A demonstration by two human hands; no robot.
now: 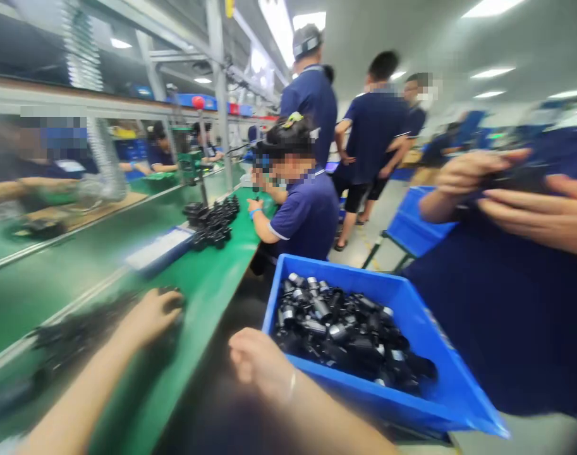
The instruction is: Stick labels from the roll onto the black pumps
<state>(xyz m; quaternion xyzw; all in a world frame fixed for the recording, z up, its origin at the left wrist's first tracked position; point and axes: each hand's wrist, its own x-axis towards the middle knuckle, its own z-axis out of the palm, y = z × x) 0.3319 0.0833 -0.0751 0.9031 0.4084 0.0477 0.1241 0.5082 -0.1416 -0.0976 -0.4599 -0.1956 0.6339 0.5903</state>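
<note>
My left hand (150, 316) reaches over the green bench, its fingers curled around a blurred black part (173, 304) whose kind I cannot make out. Beneath and beside that hand spreads a smeared pile of dark parts (74, 335). My right hand (258, 359) hangs off the bench edge, close to the near left corner of a blue bin (373, 385). Its fingers are folded in, and what they may hold is hidden. Inside the bin lie many black cylindrical parts (335, 316), some with silvery ends.
Further along the green bench (212, 278) sit a blue-edged tray (160, 249) and a heap of black parts (212, 221). A seated co-worker (302, 208) is ahead. At right, another person's hands (520, 189) hold something dark. Several people stand behind, near a blue crate (416, 221).
</note>
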